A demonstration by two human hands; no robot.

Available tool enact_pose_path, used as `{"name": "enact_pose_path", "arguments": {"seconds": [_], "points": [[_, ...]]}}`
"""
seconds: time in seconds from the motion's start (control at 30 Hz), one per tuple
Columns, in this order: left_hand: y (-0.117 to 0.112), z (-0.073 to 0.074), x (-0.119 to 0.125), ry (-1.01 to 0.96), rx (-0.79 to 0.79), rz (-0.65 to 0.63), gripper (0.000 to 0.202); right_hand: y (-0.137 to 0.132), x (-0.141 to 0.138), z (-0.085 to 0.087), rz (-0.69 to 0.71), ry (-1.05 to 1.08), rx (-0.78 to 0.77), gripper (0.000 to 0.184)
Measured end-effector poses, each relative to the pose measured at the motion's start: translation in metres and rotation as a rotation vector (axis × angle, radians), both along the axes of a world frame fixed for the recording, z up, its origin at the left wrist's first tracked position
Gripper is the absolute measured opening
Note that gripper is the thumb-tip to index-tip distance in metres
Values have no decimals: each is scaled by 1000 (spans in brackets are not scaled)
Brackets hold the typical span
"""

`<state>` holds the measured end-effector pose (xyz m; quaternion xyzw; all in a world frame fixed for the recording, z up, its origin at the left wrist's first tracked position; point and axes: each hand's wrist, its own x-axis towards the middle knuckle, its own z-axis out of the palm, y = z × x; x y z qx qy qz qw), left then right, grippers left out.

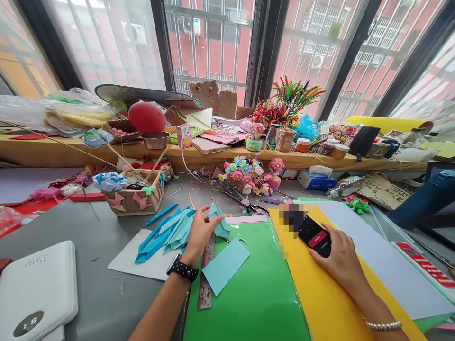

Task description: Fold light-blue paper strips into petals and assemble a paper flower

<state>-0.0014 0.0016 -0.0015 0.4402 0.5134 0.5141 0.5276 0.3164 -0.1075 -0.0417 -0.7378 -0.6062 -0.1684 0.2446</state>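
White power bank [37, 284] at the near edge of the table [103, 289]. Left hand [201, 232]: grip pinched on a folded light-blue paper piece [219, 221], just beyond the green sheet [249, 293] (a steel ruler [207, 274] lies alongside). Right hand [339, 260]: grip closed on a black phone [314, 235] resting on the yellow sheet [320, 303].

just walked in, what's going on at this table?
One person is working with paper. Their left hand pinches a folded light-blue paper piece at the top edge of the green sheet, next to a pile of folded blue pieces. Their right hand holds a black phone on the yellow sheet. A ruler lies by the left wrist.
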Motion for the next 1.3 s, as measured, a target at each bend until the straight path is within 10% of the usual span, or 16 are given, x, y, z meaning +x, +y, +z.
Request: {"name": "enact_pose_path", "arguments": {"seconds": [0.7, 1.03, 1.3], "points": [[4, -8, -2, 23, 60, -26, 54, -2, -5, 6, 33, -46, 21, 55], [0, -2, -1, 23, 85, -1, 51, -8, -19, 9, -217, 151, -262, 64], [2, -5, -1, 43, 60, 1, 49, -12, -21, 8, 115, 45, -104, 64]]}}
